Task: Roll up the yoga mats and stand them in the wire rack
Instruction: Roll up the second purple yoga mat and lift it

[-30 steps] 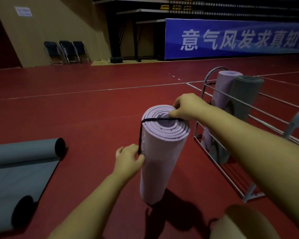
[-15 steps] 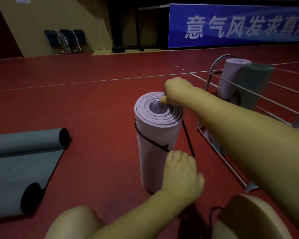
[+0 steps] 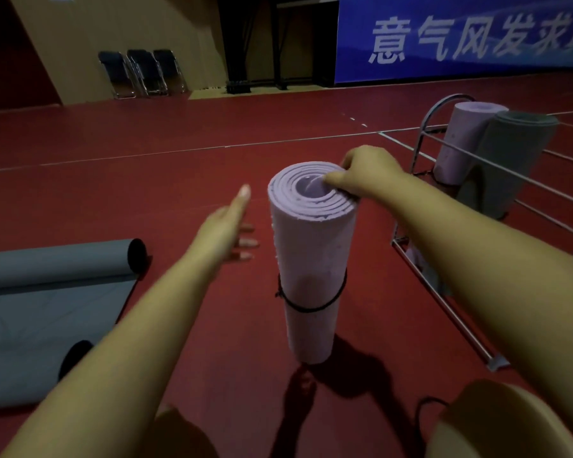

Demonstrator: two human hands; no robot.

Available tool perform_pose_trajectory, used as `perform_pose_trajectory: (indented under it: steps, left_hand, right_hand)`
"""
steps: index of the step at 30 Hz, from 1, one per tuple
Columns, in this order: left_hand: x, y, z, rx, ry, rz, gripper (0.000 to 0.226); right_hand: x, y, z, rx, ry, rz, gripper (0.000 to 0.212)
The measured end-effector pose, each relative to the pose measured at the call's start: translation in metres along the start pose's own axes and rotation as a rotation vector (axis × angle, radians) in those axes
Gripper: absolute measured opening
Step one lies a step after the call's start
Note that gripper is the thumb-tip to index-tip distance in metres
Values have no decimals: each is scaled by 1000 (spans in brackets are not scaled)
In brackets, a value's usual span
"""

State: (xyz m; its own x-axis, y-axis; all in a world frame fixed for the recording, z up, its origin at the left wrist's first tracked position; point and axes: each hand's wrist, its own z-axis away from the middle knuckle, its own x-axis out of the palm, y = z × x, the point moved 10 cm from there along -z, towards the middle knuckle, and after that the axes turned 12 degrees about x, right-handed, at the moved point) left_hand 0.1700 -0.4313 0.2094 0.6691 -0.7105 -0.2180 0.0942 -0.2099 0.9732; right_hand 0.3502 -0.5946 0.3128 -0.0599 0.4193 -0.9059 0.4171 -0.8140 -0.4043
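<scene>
Red floor (image 3: 179,133): upright lilac roll (image 3: 311,259), grey mats (image 3: 47,292), wire rack (image 3: 444,292)

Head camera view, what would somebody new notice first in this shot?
First, the rolled lilac yoga mat standing upright on the red floor at centre, a black elastic band round its lower half, the right hand gripping its top edge. The left hand hovers open just left of it. To the right stands the wire rack, holding a lilac roll and a grey roll; a half-rolled grey mat lies at far left.
</scene>
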Motion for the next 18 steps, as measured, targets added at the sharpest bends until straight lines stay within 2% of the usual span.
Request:
perform_pose_trajectory:
  steps: [2,3,4,5,6,8,9,12,16,18]
  left_hand:
    - [2,51,4,83,-63,-300,69]
    - [-4,65,9,116,-69,-523,67]
    - [-9,71,14,122,-89,-677,58]
    - [-11,69,17,112,-119,-726,44]
    - [-14,65,19,96,-144,-717,32]
    - [-19,66,24,96,-166,-750,27]
    - [-22,69,24,120,-178,-801,30]
    - [-30,72,22,172,-193,-893,37]
    - [-44,56,12,145,-192,-840,63]
    - [-47,50,9,157,-183,-790,63]
  right_hand:
    - [18,-10,12,-42,-160,-416,35]
    - [33,-7,20,8,-275,-664,33]
    - [57,4,25,81,-364,-795,34]
    - [85,18,28,131,-415,-794,36]
    - [116,35,32,186,-426,-682,37]
    - [168,67,40,234,-414,-411,35]
    - [189,78,43,263,-422,-358,35]
    - [208,82,46,254,-409,-420,38]
    - [217,73,40,225,-474,-340,38]
    - [222,78,35,238,-478,-224,30]
